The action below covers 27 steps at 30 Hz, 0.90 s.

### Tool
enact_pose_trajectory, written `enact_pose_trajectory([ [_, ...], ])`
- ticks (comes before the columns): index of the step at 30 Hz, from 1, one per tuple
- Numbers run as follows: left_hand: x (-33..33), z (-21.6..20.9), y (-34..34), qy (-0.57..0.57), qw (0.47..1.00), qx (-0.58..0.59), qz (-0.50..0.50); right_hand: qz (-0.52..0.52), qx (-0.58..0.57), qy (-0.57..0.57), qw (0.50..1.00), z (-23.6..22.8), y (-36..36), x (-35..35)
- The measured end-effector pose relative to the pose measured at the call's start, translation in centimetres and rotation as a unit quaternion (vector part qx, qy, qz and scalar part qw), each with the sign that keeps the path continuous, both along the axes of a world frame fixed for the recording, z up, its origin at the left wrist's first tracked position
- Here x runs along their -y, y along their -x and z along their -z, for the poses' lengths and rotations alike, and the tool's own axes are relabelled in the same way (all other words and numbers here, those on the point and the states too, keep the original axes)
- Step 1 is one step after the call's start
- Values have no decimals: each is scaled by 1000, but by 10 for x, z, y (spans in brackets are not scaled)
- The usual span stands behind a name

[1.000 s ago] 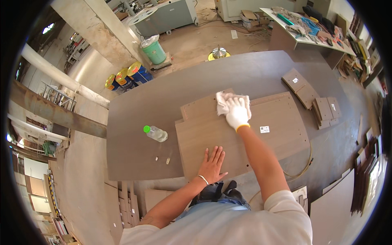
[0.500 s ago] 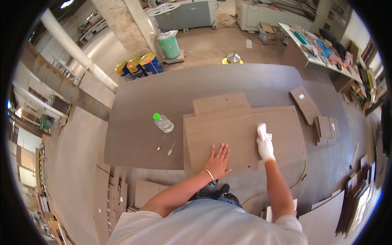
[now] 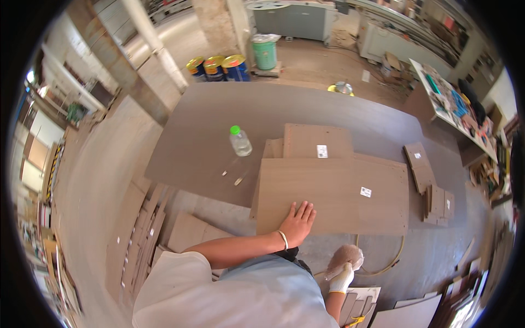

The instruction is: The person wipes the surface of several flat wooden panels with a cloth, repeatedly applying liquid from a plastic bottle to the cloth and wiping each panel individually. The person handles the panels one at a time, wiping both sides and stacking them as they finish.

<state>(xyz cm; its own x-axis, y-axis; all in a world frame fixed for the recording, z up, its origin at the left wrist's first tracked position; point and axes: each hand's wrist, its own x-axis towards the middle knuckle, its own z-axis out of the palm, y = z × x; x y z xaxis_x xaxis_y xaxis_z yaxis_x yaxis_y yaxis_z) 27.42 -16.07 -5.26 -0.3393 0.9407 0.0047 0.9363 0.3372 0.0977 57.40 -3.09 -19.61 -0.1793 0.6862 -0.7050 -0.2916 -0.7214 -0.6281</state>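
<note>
Bare, with fingers spread, my left hand [image 3: 298, 223] lies flat on the near edge of a brown board [image 3: 306, 183]. My right hand [image 3: 342, 277], in a white knit glove, is off the board at the near side. It is closed on a pinkish-brown wad of cloth [image 3: 343, 259]. Under and beside my left hand, several brown boards overlap. A white label [image 3: 366, 192] is on the right part, and another label [image 3: 322, 151] is on a smaller board [image 3: 317, 135] behind.
The boards rest on a large dark table [image 3: 202, 126]. A clear bottle with a green cap [image 3: 240, 141] stands left of them, near two small pieces. Small panels [image 3: 420, 167] lie at the right. A yellow hose [image 3: 402, 254] hangs below; paint cans [image 3: 214, 69] stand beyond.
My gloved right hand has moved from the boards down to the near side and now holds the cloth wad. The head view has shifted. A label now shows on the back board.
</note>
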Motion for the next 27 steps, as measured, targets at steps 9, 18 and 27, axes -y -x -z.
enact_pose_trajectory([
  [9,129,-171,58,-279,899,147,-303,-347,141,-120,919,-66,90,1],
  [18,341,0,-88,-506,387,183,-749,-669,237,-118,695,-37,90,28],
  [27,541,287,-354,-546,-197,48,-813,-699,244,-185,646,-58,137,49],
])
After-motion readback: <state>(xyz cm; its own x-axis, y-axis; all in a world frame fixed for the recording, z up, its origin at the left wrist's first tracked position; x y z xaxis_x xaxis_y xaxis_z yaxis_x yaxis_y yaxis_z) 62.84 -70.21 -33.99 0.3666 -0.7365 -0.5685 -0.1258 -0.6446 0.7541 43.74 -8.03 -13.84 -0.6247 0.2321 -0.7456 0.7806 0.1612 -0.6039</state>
